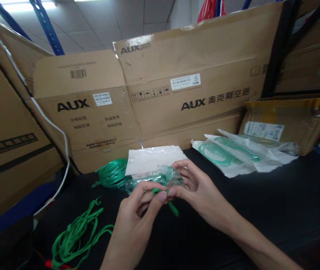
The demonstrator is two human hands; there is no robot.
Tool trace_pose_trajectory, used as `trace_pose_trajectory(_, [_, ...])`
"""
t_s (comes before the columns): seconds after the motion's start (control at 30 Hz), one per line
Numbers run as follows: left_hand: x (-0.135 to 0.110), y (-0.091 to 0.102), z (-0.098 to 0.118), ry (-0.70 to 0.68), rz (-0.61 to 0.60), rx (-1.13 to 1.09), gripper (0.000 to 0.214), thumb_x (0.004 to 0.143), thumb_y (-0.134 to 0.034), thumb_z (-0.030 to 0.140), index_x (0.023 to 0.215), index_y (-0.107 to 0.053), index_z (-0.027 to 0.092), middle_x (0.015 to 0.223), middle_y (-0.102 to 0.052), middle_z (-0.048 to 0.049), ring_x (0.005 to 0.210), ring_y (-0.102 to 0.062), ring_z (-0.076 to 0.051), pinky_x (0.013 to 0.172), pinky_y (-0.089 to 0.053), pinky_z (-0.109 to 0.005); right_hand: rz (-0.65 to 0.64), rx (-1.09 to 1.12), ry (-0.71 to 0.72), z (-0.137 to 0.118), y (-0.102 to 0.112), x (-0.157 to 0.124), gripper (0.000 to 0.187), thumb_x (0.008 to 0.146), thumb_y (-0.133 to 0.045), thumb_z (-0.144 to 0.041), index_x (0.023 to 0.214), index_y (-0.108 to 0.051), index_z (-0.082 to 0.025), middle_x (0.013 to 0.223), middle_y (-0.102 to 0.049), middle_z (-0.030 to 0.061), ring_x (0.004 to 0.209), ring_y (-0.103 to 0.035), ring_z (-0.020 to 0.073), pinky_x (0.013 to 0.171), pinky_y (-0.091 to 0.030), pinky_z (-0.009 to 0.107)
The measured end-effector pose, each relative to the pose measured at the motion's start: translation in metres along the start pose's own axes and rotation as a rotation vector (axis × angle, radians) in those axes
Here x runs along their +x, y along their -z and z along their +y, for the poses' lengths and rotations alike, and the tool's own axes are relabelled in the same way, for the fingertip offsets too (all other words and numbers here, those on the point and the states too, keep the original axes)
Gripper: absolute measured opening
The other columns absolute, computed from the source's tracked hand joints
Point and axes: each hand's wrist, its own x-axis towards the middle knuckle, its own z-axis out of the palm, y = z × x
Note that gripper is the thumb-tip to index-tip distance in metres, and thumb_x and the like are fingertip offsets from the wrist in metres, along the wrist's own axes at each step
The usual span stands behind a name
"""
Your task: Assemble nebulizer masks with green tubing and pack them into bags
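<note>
My left hand (pixel 145 204) pinches a green elastic strap (pixel 173 208) between thumb and fingers, with its end hanging below. My right hand (pixel 197 187) curls round a clear, green-tinted oxygen mask (pixel 175 178), its thumb at the mask's edge beside the strap. The two thumbs nearly meet there; whether the strap passes through the mask is hidden by the fingers. Beyond my left hand lie a clear plastic bag (pixel 137 181) and a coil of green tubing (pixel 114 172). A white pouch (pixel 154 157) lies just behind them.
A loose bundle of green straps (pixel 75 234) lies at the left of the black table (pixel 261 202). Several white packs with green tubing (pixel 218 153) lie at the back right. Cardboard panels (pixel 160 108) stand behind, a brown box (pixel 278 123) at right, a white cable (pixel 64 150) at left.
</note>
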Motion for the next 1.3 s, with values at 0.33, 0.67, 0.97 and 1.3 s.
trace_pose_trajectory(0.33, [0.008, 0.001, -0.011, 0.101, 0.262, 0.032, 0.027, 0.083, -0.075, 0.039, 0.100, -0.068, 0.019, 0.085, -0.071, -0.0002, 0.068, -0.069, -0.014, 0.061, -0.059, -0.021, 0.032, -0.097, 0.064, -0.002, -0.003, -0.005, 0.032, 0.088, -0.074, -0.028, 0.111, -0.051, -0.025, 0.114, -0.067, 0.0025, 0.107, -0.069, 0.0160, 0.095, -0.055, 0.028])
trace_pose_trajectory(0.67, [0.008, -0.002, -0.007, 0.083, 0.178, -0.132, 0.022, 0.090, -0.069, 0.037, 0.096, -0.078, 0.018, 0.078, -0.077, -0.0012, 0.070, -0.073, -0.015, 0.070, -0.062, -0.022, 0.037, -0.195, 0.091, 0.002, -0.005, -0.007, 0.038, 0.092, -0.070, -0.027, 0.127, -0.055, -0.026, 0.124, -0.066, 0.0032, 0.119, -0.064, 0.0162, 0.102, -0.052, 0.027])
trace_pose_trajectory(0.97, [0.001, -0.009, -0.019, 0.080, 0.105, -0.063, 0.017, 0.080, -0.080, 0.031, 0.097, -0.082, 0.029, 0.097, -0.082, 0.0034, 0.090, -0.079, -0.018, 0.083, -0.062, -0.020, 0.125, -0.177, 0.110, 0.006, -0.003, -0.002, 0.026, 0.092, -0.071, -0.030, 0.113, -0.058, -0.025, 0.103, -0.067, -0.0015, 0.100, -0.069, 0.0127, 0.087, -0.055, 0.021])
trace_pose_trajectory(1.3, [0.001, -0.002, -0.016, -0.163, 0.159, 0.275, 0.009, 0.091, -0.071, 0.031, 0.095, -0.079, 0.032, 0.092, -0.078, 0.0050, 0.087, -0.072, -0.015, 0.075, -0.054, -0.021, 0.183, -0.174, 0.146, 0.005, -0.004, -0.002, 0.027, 0.090, -0.072, -0.025, 0.111, -0.055, -0.025, 0.107, -0.066, -0.0005, 0.103, -0.068, 0.0135, 0.091, -0.055, 0.023])
